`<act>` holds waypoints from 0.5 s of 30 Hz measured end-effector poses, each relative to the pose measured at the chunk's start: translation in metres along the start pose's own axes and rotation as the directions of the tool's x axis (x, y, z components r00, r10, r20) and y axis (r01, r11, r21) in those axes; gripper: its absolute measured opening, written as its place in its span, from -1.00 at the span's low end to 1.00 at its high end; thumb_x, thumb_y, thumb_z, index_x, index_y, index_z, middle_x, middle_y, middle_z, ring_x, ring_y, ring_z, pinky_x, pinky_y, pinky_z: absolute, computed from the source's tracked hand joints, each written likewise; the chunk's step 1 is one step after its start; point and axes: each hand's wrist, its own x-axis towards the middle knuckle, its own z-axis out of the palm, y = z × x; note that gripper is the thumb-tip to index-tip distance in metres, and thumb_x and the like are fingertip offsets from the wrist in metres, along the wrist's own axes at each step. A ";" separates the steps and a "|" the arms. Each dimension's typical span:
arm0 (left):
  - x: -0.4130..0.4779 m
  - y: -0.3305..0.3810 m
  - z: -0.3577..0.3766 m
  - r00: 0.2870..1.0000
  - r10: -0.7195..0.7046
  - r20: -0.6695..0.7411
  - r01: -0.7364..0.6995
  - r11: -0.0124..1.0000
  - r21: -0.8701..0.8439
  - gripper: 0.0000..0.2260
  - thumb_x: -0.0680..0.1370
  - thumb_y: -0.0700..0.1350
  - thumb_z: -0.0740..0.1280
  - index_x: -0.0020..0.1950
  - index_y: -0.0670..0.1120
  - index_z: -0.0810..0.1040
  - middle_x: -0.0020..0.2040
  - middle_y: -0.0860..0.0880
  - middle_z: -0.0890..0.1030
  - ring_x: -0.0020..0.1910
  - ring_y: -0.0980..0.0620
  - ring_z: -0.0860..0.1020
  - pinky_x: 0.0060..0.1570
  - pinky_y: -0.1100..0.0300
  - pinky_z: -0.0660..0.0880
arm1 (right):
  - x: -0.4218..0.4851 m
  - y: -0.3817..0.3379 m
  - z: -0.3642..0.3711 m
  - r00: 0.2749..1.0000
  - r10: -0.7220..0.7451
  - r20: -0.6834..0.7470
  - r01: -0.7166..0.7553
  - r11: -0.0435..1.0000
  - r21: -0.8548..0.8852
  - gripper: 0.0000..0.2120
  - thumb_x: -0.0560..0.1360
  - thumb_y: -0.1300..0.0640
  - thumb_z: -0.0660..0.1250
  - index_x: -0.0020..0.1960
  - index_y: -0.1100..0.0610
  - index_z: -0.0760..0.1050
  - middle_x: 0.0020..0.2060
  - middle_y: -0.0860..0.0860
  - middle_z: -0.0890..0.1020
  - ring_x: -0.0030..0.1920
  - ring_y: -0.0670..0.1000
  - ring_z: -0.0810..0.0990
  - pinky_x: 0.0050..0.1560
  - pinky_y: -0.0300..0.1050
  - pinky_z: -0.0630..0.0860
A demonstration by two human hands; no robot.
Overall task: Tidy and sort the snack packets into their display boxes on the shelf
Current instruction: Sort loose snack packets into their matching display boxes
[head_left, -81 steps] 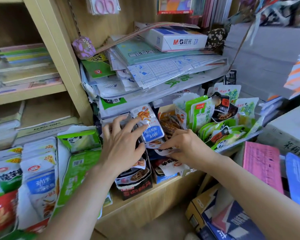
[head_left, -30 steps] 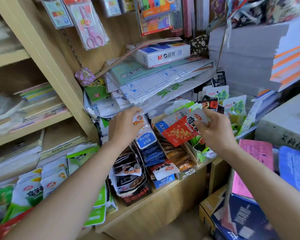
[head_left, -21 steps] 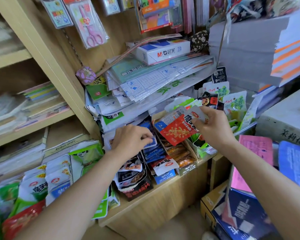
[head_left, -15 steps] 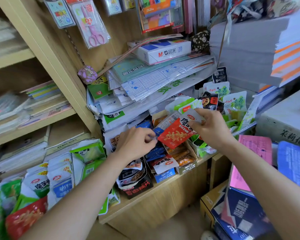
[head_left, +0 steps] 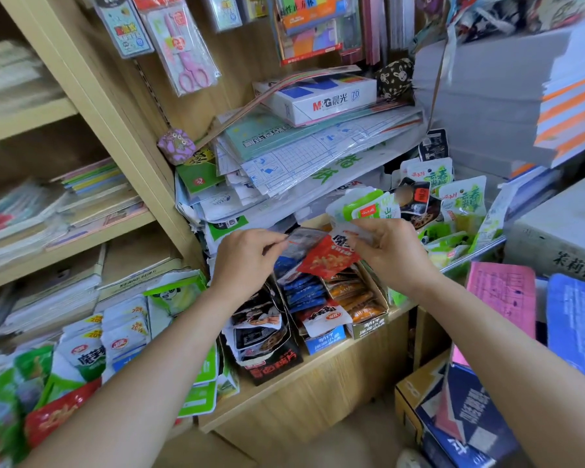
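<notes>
My right hand (head_left: 390,251) grips a red snack packet (head_left: 328,260) by its white top, just above the display boxes on the wooden shelf (head_left: 318,369). My left hand (head_left: 247,261) pinches a blue-and-white packet (head_left: 299,243) that overlaps the red one's left edge. Below them stand three open display boxes: a black one (head_left: 271,363) with dark packets, a blue one (head_left: 325,342) with blue packets and a brown one (head_left: 368,324) with orange packets. Green and white packets (head_left: 453,211) fill a box at the right.
A slumping stack of paper sheets and a white paper ream (head_left: 318,96) overhangs the boxes from behind. Loose green, white and red packets (head_left: 81,359) pile at the lower left. A pink booklet (head_left: 500,292) and cardboard boxes (head_left: 453,417) crowd the right. Scissors (head_left: 186,55) hang above.
My left hand dropped the blue packet into its box, then rose and took hold of the packet beside the red one. My right hand took the red packet out and brought it down and left.
</notes>
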 end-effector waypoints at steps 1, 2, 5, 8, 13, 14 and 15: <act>0.000 -0.002 0.000 1.000 0.005 0.019 -0.006 0.999 0.042 -0.89 0.55 -0.10 0.47 0.05 -0.01 0.75 -0.12 0.06 0.74 -0.26 0.12 0.59 -0.15 0.18 0.55 | 0.000 0.000 -0.003 0.999 0.024 -0.034 -0.024 1.000 0.000 -0.77 0.61 0.28 0.29 0.23 0.19 0.61 -0.55 -0.38 0.49 -0.56 -0.22 0.46 -0.45 -0.46 0.37; 0.000 -0.004 0.002 0.998 -0.006 0.058 0.001 0.997 0.081 -0.89 0.56 -0.09 0.46 0.06 0.01 0.75 -0.10 0.07 0.74 -0.23 0.07 0.62 -0.15 0.17 0.55 | -0.001 0.001 -0.005 0.997 0.042 -0.066 -0.042 0.999 -0.003 -0.76 0.61 0.28 0.29 0.26 0.19 0.59 -0.54 -0.37 0.49 -0.56 -0.19 0.46 -0.46 -0.44 0.36; 0.000 -0.007 0.011 0.974 -0.106 0.201 0.075 0.985 0.155 -0.86 0.58 -0.05 0.43 0.10 0.09 0.73 -0.01 0.08 0.74 -0.05 0.02 0.67 -0.05 0.14 0.54 | -0.002 0.005 -0.009 0.988 0.085 -0.130 -0.085 0.996 0.008 -0.68 0.60 0.24 0.32 0.35 0.18 0.53 -0.09 -0.19 0.63 -0.29 -0.08 0.61 -0.17 -0.22 0.58; 0.000 -0.008 0.019 0.913 -0.207 0.352 0.139 0.968 0.210 -0.83 0.58 -0.03 0.42 0.12 0.18 0.71 -0.09 0.10 0.72 -0.01 -0.05 0.63 0.00 0.04 0.55 | -0.004 0.007 -0.012 0.991 0.076 -0.110 -0.077 0.997 -0.002 -0.76 0.61 0.23 0.31 0.24 0.07 0.59 -0.16 0.08 0.71 -0.50 -0.02 0.45 -0.45 -0.18 0.42; 0.001 -0.007 0.020 0.843 -0.175 0.509 0.005 0.948 0.319 -0.67 0.62 -0.08 0.22 0.28 0.22 0.61 0.15 0.06 0.66 0.26 -0.03 0.45 0.45 0.00 0.17 | -0.004 0.012 -0.017 0.990 0.079 -0.115 -0.081 0.997 -0.011 -0.77 0.60 0.25 0.29 0.02 -0.08 0.58 -0.26 0.15 0.66 -0.51 0.01 0.42 -0.54 -0.12 0.30; -0.002 -0.007 0.018 0.876 -0.146 0.459 0.010 0.958 0.286 -0.66 0.60 -0.08 0.21 0.30 0.19 0.61 0.19 0.07 0.66 0.25 -0.01 0.47 0.41 0.01 0.20 | -0.003 0.011 -0.017 0.990 0.081 -0.115 -0.085 0.996 -0.023 -0.79 0.59 0.26 0.28 0.00 -0.02 0.60 -0.31 0.16 0.64 -0.54 -0.06 0.34 -0.54 -0.18 0.24; -0.007 -0.006 0.015 0.920 -0.104 0.377 0.014 0.972 0.235 -0.64 0.57 -0.07 0.21 0.29 0.15 0.62 0.19 0.09 0.66 0.21 0.02 0.50 0.33 0.04 0.26 | -0.003 0.010 -0.018 0.990 0.085 -0.117 -0.090 0.995 -0.037 -0.82 0.58 0.27 0.27 -0.02 0.05 0.61 -0.35 0.18 0.60 -0.54 -0.07 0.29 -0.53 -0.25 0.19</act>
